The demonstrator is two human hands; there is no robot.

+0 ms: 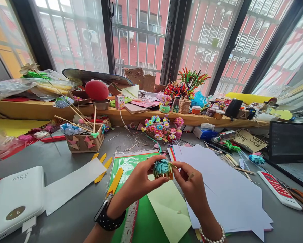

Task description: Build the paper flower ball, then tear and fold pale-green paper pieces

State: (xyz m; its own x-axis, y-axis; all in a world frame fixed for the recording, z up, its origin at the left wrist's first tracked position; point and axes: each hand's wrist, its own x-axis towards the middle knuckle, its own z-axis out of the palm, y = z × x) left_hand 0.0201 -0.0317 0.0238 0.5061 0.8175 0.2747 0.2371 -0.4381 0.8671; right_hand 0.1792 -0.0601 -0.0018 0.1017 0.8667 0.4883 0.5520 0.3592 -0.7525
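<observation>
A small round paper flower (161,168) with layered teal folded petals and some orange at its underside is held above the table. My left hand (143,173) grips it from the left between thumb and fingers. At the flower's right edge, the thumb and index finger of my right hand (190,179) pinch a small green paper piece (172,165). A tan tip pokes out between the right fingers; what it belongs to is hidden. Beneath the hands lie a pale green paper sheet (170,209), a green folder (126,165) and a ruler (130,222).
White paper sheets (222,189) spread to the right, near a red-and-white calculator (279,189) and a laptop (290,145). To the left are a white power bank (20,199), yellow paper strips (115,182) and a cardboard box (84,141) with sticks. Colourful flowers (160,128) stand behind.
</observation>
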